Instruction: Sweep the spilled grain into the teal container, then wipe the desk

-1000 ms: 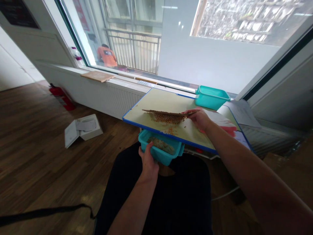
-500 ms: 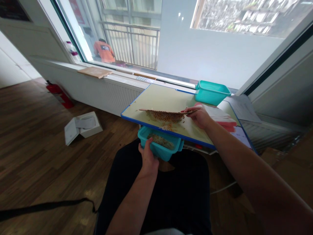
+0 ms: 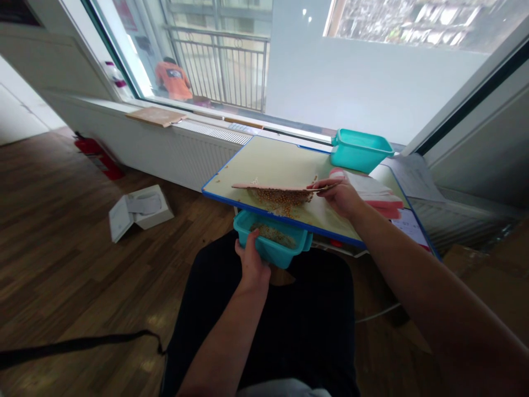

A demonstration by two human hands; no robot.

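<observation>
A teal plastic container (image 3: 273,251) with loose grain (image 3: 275,234) inside sits just below the front edge of the table (image 3: 264,157). My left hand (image 3: 251,262) grips its near wall, thumb over the rim. On the pale, blue-edged tabletop, my right hand (image 3: 336,194) holds one end of a thin brown flat strip (image 3: 268,188), perhaps cardboard, seen almost edge-on. Against its near side lies a heap of orange-brown kernels (image 3: 285,199) mixed with paler grains, reaching close to the edge above the container.
A second teal container (image 3: 361,151) stands at the back right, beside a folded white and red cloth (image 3: 372,193). An open white box (image 3: 142,212) and a red fire extinguisher (image 3: 99,157) are on the floor at left. Beyond the window is a person in orange (image 3: 173,80).
The kernels have shifted slightly toward the front edge, with the strip behind them. Both hands keep their holds. The whole view has tilted a little.
</observation>
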